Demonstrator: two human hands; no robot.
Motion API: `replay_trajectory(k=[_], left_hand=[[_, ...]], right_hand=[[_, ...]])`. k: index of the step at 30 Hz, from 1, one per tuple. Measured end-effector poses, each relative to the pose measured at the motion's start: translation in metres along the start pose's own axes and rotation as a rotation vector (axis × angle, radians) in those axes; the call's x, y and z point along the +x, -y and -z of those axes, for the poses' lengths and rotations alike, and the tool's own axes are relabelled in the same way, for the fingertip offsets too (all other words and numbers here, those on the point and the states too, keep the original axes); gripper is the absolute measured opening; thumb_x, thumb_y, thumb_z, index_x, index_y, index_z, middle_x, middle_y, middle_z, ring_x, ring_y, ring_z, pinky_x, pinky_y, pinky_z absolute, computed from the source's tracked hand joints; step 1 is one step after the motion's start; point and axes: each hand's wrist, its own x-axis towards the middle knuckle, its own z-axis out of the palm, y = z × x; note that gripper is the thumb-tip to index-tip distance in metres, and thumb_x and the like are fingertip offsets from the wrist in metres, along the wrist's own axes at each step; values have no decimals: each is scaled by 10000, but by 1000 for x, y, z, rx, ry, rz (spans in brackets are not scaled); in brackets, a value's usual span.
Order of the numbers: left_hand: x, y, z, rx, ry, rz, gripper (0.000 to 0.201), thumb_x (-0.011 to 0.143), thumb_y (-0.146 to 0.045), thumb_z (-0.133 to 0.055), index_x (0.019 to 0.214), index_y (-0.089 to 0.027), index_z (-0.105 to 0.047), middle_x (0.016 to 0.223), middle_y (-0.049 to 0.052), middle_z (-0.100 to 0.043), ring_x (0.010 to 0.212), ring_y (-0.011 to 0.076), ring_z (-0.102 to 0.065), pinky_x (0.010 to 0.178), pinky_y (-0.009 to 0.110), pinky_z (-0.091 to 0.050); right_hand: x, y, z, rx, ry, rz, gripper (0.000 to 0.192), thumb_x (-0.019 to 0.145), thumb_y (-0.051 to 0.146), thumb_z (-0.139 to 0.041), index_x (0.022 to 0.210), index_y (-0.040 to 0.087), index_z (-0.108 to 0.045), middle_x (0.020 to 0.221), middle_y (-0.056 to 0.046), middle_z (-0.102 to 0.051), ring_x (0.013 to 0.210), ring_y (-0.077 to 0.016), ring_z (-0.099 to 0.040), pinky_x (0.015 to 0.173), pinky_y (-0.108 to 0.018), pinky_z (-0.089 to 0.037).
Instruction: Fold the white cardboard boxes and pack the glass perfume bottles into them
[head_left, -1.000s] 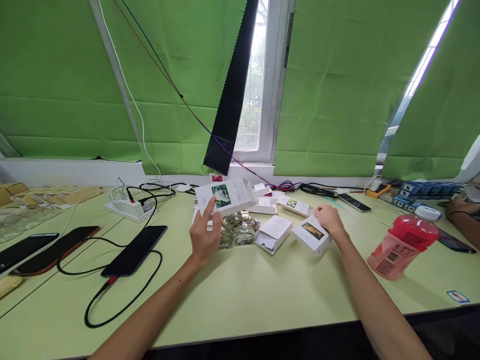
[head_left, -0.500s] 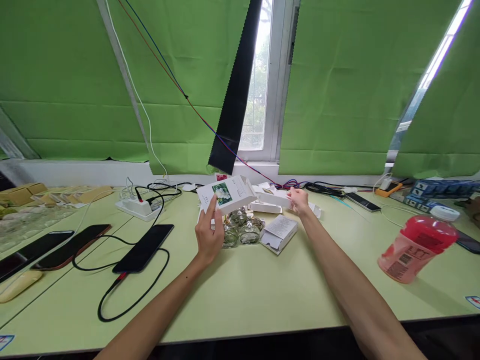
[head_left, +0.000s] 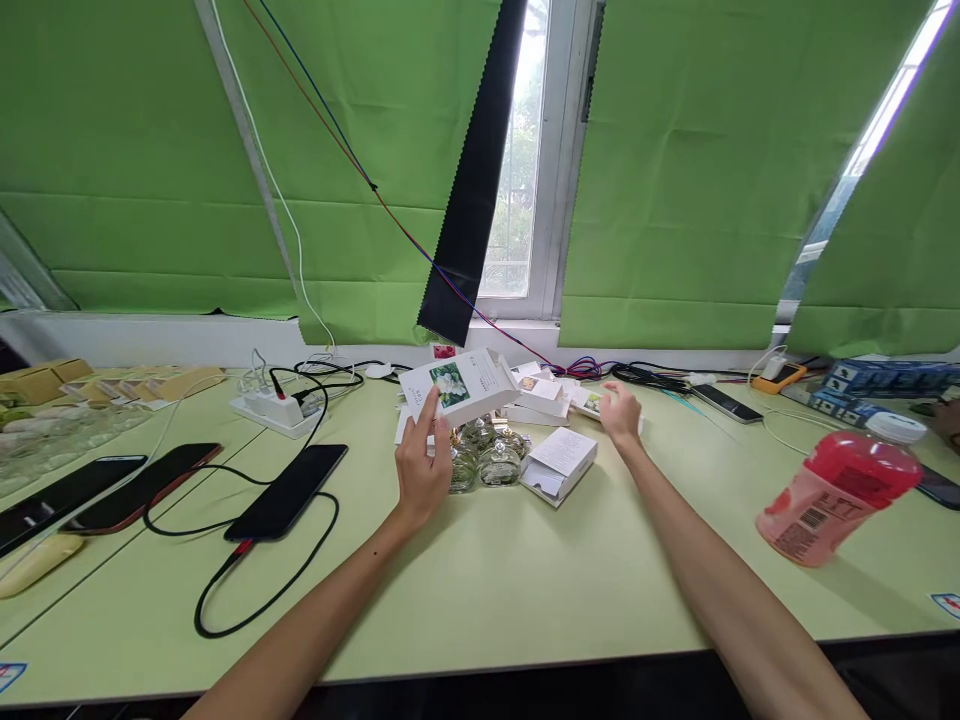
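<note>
My left hand (head_left: 425,462) grips a white cardboard box (head_left: 487,388) with a white-flower picture, tilted above the table. Under and beside it stand several clear glass perfume bottles (head_left: 499,466). My right hand (head_left: 621,410) has curled fingers over a small white box (head_left: 587,402) at the right of the pile; whether it pinches that box is hidden. More white boxes (head_left: 541,403) lie heaped behind the bottles. In front of them, between my hands, a white box (head_left: 559,464) lies with an end facing me.
To the left, a phone (head_left: 289,492) lies on a looped black cable, near a white power strip (head_left: 276,412). A pink drink bottle (head_left: 838,497) stands on the right. Black cables (head_left: 649,374), an orange meter (head_left: 780,377) and another phone (head_left: 726,403) are along the back.
My right hand has let go of a white box, which now rests on the heap, and has moved slightly right. My left hand still holds its box nearly in place.
</note>
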Motion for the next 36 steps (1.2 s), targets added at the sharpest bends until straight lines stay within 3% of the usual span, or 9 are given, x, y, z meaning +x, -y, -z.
replay_trajectory(k=[4, 8, 11, 14, 17, 22, 28, 36], left_hand=[[-1, 0, -1, 1, 17, -7, 504, 1082, -440, -415, 1532, -251, -543, 1458, 102, -663, 1261, 261, -667, 1115, 456, -509], [-2, 0, -3, 15, 43, -18, 498, 1082, -437, -412, 1524, -254, -549, 1435, 103, -677, 1154, 247, -708, 1148, 480, -466], [-3, -1, -2, 14, 68, -10, 513, 1079, -449, -415, 1528, -238, -545, 1395, 124, -699, 1072, 246, -720, 1027, 438, -535], [-3, -3, -1, 19, 93, 18, 522, 1076, -446, -416, 1532, -229, -542, 1307, 126, -741, 957, 232, -717, 848, 374, -569], [-3, -6, 0, 24, 103, 29, 510, 1070, -433, -425, 1525, -241, -552, 1314, 111, -739, 879, 209, -700, 779, 346, -560], [-3, -6, 0, 9, 112, 23, 491, 1066, -424, -441, 1515, -266, -562, 1256, 90, -762, 857, 202, -696, 811, 352, -552], [-3, -3, -2, 28, 113, 11, 501, 1057, -417, -457, 1517, -251, -565, 1093, 83, -791, 860, 216, -661, 783, 341, -530], [-4, -6, -1, 9, 120, 6, 487, 1060, -408, -461, 1507, -255, -577, 1237, 92, -760, 952, 223, -669, 851, 343, -539]], right_hand=[[3, -30, 15, -163, -62, -117, 540, 945, 270, -445, 1435, 70, -553, 1469, -228, -589, 1425, -331, -477, 1165, -424, -362], [3, -47, 19, -247, 49, -167, 488, 982, 368, -492, 1395, 140, -617, 1366, -168, -688, 1274, -304, -616, 1045, -373, -467], [1, -47, 19, -294, 98, -150, 440, 1014, 354, -472, 1350, 137, -654, 1324, -158, -720, 1239, -287, -649, 986, -326, -485], [-2, -39, 19, -340, 132, -124, 369, 1022, 336, -476, 1231, 161, -724, 1223, -144, -763, 1183, -277, -678, 900, -303, -498], [-6, -30, 17, -385, 166, -94, 335, 1023, 334, -481, 1145, 183, -755, 1188, -134, -772, 1112, -263, -705, 825, -286, -497], [-16, -13, 10, -444, 238, -12, 310, 1029, 366, -504, 1078, 199, -760, 1122, -105, -781, 1064, -236, -715, 809, -256, -482], [-26, 18, 10, -526, 193, 42, 385, 1079, 359, -404, 1292, 155, -651, 1258, -176, -708, 1234, -274, -641, 908, -297, -474], [-40, 41, 11, -576, 439, 84, 308, 977, 448, -632, 1071, 173, -733, 1151, -143, -750, 1101, -278, -699, 824, -298, -499]])
